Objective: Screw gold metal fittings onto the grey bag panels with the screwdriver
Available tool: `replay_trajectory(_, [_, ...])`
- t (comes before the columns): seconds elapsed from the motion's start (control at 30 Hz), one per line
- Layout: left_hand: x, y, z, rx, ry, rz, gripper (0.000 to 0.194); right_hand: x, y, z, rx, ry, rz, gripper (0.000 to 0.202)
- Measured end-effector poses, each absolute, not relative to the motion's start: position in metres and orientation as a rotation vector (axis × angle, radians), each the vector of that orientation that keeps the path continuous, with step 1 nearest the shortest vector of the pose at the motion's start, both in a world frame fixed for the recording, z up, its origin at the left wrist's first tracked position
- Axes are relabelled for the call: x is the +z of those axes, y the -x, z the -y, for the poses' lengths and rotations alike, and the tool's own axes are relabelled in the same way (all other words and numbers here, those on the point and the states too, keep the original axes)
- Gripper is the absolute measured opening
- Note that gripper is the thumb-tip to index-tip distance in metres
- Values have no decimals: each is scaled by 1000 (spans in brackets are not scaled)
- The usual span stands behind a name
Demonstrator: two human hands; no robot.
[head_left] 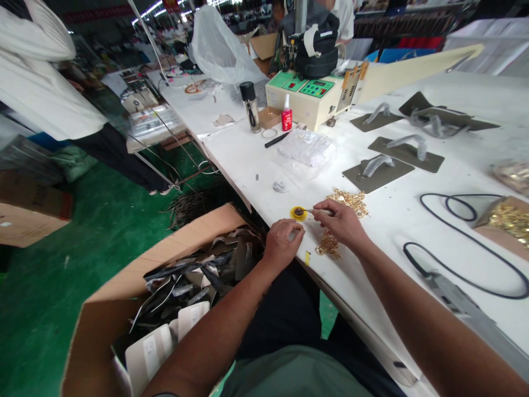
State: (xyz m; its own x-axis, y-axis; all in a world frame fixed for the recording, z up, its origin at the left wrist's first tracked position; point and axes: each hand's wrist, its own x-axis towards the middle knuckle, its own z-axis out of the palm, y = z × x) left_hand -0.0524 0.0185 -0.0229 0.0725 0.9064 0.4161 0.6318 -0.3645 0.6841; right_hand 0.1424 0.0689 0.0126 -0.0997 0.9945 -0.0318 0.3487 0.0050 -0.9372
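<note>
My right hand pinches a thin stick-like tool. Its fine tip reaches into a small round yellow dish with dark contents. Just in front of the dish, at the table's edge, my left hand is closed in a pinch. A tiny gold-coloured glint shows at its fingertips, too small to name. Beside and beyond my right hand lies a heap of gold-coloured metal fittings. Nearer the edge is a smaller pile of gold rings and fittings.
Flat olive panels with wrapped handles lie to the right. A red bottle stands by a machine with green control panels. A black cord loops at right. An open carton of pieces sits below left. A person stands left.
</note>
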Motion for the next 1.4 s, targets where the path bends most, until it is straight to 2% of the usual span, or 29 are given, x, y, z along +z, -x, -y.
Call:
replay_trajectory(0.13, [-15, 46, -14, 1227, -1751, -1511, 9, 18, -148, -54, 1270, 1330, 1271, 36])
replay_trajectory(0.4, [-6, 23, -15, 1209, -1045, -1191, 39, 22, -169, -17, 1337, 1171, 919, 30])
replay_trajectory(0.53, [-2, 15, -17, 1161, -852, -1092, 49, 23, -177, -7, 1374, 1140, 847, 37])
replay_trajectory(0.67, [1, 14, -17, 1118, -797, -1046, 50, 14, -178, -5, 1390, 1108, 807, 43])
replay_trajectory(1.03, [-6, 12, -19, 1057, -880, -1085, 47, 7, -174, 3, 1230, 1116, 891, 34])
replay_trajectory(1.4, [-8, 6, -14, 1058, -951, -1105, 46, 15, -172, 10, 1114, 1263, 1054, 34])
